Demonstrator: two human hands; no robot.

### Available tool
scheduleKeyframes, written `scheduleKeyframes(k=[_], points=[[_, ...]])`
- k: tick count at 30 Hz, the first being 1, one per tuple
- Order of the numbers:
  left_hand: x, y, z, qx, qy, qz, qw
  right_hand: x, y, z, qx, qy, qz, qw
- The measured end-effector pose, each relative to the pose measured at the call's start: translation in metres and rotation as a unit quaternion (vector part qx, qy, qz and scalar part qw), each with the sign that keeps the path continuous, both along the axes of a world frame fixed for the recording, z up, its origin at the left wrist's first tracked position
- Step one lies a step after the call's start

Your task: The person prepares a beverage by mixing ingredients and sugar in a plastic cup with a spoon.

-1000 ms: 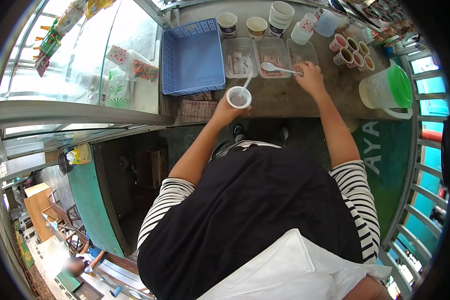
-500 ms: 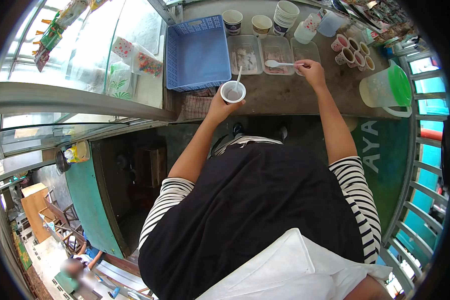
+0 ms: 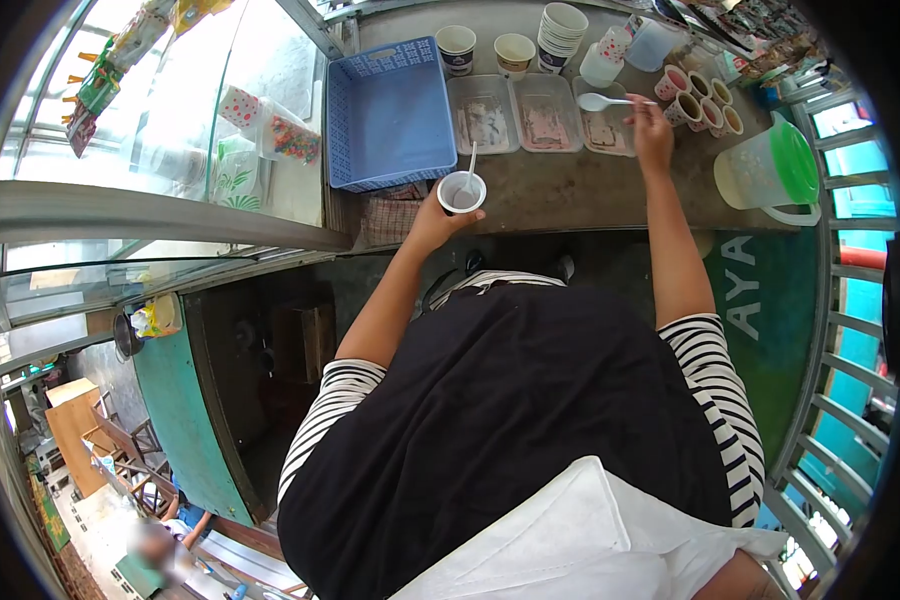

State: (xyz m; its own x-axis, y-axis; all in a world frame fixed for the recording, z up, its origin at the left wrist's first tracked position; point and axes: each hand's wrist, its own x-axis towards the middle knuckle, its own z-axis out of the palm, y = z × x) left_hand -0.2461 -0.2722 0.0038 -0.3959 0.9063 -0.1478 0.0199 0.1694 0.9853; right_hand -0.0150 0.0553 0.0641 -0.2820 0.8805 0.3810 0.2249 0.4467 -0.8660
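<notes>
A small white cup (image 3: 461, 193) with a spoon standing in it is in my left hand (image 3: 438, 222), fingers wrapped round it at the counter's front edge. My right hand (image 3: 652, 128) pinches the handle of a white plastic spoon (image 3: 604, 102), whose bowl is over the rightmost clear tray (image 3: 610, 132). Beside that tray lie a middle clear tray (image 3: 547, 115) and a left clear tray (image 3: 483, 115), each with pale or pinkish residue inside.
A blue basket (image 3: 390, 120) is left of the trays. Paper cups (image 3: 563, 38) stand behind them. Several small filled cups (image 3: 710, 100) and a green-lidded pitcher (image 3: 770, 170) are at right. A glass case (image 3: 160, 220) borders the left; a person (image 3: 185, 520) is at lower left.
My right hand has moved right with the spoon, from over the middle tray to the rightmost one. My left hand still holds the cup, in nearly the same place.
</notes>
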Motion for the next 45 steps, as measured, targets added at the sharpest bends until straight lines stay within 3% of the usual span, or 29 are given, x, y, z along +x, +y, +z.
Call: scheduleKeyframes(k=[1,3,4,6,12,18,25,31,33,37,41,45], points=[[0.0,0.0,0.001,0.0,-0.001,-0.003,1.0,0.013,0.007,-0.001,0.0,-0.001,-0.003,1.0],[-0.001,0.0,0.004,-0.013,-0.009,-0.017,1.0,0.035,0.018,-0.002,0.001,-0.141,-0.09,0.986],[-0.001,0.0,0.005,-0.013,-0.008,-0.02,1.0,0.044,0.024,-0.007,0.001,-0.14,-0.092,0.986],[-0.001,0.002,0.006,-0.005,0.042,-0.024,0.999,0.053,0.033,-0.016,0.019,-0.171,-0.065,0.983],[-0.007,0.008,0.005,-0.03,0.031,-0.032,0.999,0.059,0.055,-0.017,0.022,-0.202,0.048,0.978],[0.004,0.011,0.012,-0.047,0.061,-0.01,0.997,0.062,0.06,-0.017,-0.046,-0.18,0.059,0.981],[0.034,0.028,0.021,-0.022,0.044,-0.028,0.998,0.05,0.061,-0.017,-0.029,-0.197,0.077,0.977],[0.066,0.066,0.019,-0.017,0.048,-0.061,0.997,0.056,0.06,-0.037,-0.13,-0.198,0.016,0.971],[0.076,0.077,0.023,-0.013,0.055,-0.065,0.996,0.058,0.054,-0.05,-0.223,-0.063,0.007,0.973],[0.092,0.099,0.022,-0.009,0.053,-0.092,0.994,0.054,0.048,-0.064,-0.221,-0.061,0.002,0.973],[0.105,0.12,0.004,0.029,0.079,-0.082,0.993,0.045,0.064,-0.073,-0.186,-0.091,0.027,0.978],[0.116,0.137,0.006,0.005,0.057,-0.086,0.995,0.031,0.083,-0.075,-0.214,-0.072,0.119,0.967]])
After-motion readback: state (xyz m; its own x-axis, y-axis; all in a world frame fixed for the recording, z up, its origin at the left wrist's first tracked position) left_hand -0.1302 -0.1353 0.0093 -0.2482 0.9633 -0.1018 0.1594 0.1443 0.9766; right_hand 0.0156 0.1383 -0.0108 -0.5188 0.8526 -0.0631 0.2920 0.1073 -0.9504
